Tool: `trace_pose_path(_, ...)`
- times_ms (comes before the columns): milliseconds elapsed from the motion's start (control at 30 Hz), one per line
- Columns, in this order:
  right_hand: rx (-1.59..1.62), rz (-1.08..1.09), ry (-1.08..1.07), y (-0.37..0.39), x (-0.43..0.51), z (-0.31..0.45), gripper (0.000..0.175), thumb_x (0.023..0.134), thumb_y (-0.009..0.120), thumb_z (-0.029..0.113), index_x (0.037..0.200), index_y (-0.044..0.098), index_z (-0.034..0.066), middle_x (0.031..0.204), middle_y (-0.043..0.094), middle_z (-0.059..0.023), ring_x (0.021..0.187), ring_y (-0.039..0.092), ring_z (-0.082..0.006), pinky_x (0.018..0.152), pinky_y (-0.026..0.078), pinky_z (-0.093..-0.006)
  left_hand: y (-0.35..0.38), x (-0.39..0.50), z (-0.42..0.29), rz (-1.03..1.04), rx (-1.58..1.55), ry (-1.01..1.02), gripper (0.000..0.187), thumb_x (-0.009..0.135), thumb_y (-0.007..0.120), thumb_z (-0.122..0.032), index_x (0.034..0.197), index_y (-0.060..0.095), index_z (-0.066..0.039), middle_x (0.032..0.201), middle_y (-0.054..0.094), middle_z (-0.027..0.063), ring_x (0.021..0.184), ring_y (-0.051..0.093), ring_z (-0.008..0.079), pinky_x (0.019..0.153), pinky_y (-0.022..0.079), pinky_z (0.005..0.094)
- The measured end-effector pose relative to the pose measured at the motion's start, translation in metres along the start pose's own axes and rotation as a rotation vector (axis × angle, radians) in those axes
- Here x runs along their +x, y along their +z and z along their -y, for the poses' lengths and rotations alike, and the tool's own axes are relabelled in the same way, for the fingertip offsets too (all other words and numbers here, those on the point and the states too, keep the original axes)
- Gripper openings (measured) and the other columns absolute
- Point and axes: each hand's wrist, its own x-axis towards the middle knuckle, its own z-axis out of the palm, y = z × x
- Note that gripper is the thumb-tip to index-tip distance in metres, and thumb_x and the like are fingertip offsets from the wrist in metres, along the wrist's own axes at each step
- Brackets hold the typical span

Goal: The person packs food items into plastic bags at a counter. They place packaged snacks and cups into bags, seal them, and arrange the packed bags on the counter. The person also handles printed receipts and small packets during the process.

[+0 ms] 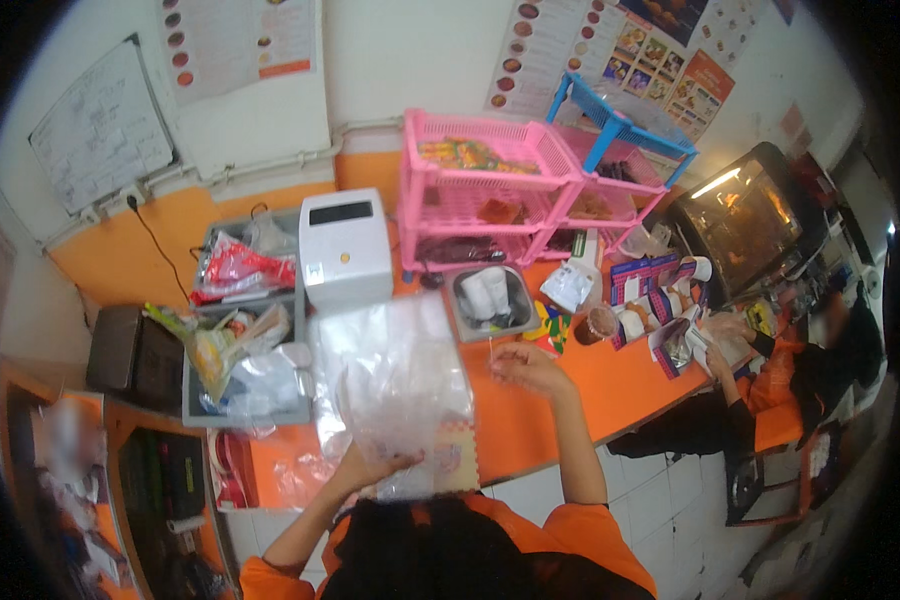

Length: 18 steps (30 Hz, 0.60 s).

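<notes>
My left hand (381, 463) grips the near end of a large clear plastic bag (397, 352), which spreads over the counter in front of me. Part of that hand is blurred behind the plastic. A printed cream paper item (459, 459) with a red-checked edge shows beside and under the bag; how it sits there is unclear. To the right, my right hand (529, 367) is raised over the orange counter (521, 427), fingertips pinched around a thin pale stick (492, 348). Just beyond it a metal pan (457, 328) holds white rolls or packets.
Grey bins (247, 416) with plastic packs stand left, a white label printer (347, 259) behind. Pink racks (487, 180) line the wall. A dark drink cup (596, 325) stands right of the pan. Further right, a person (776, 390) handles boxed food near a lit oven (742, 217).
</notes>
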Motion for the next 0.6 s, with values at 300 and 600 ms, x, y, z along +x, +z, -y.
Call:
trace_pose_path(300, -0.516, 0.344, -0.147, 0.133, -0.062, 0.015, 0.015, 0.086, 0.065, 0.015, 0.093, 0.062, 0.0022, 0.082, 0.063, -0.0052, 0.071, 0.059, -0.0118, 0.064, 0.048, -0.025, -0.009, 0.002, -0.002, 0.102, -0.129, -0.014, 0.04, 0.075, 0.078, -0.026, 0.104, 0.064, -0.002, 0.098, 0.066, 0.0074, 0.088, 0.06, 0.0142, 0.078, 0.048, 0.0296)
trace_pose_path(600, -0.82, 0.079, -0.291, 0.151, -0.069, 0.006, 0.013, 0.082, 0.068, 0.013, 0.089, 0.066, 0.0024, 0.074, 0.063, -0.0054, 0.064, 0.059, -0.0124, 0.06, 0.047, -0.0259, -0.016, 0.008, 0.013, 0.238, 0.01, -0.031, 0.046, 0.076, 0.074, -0.033, 0.109, 0.064, -0.002, 0.098, 0.068, 0.011, 0.088, 0.063, 0.0185, 0.083, 0.049, 0.0334)
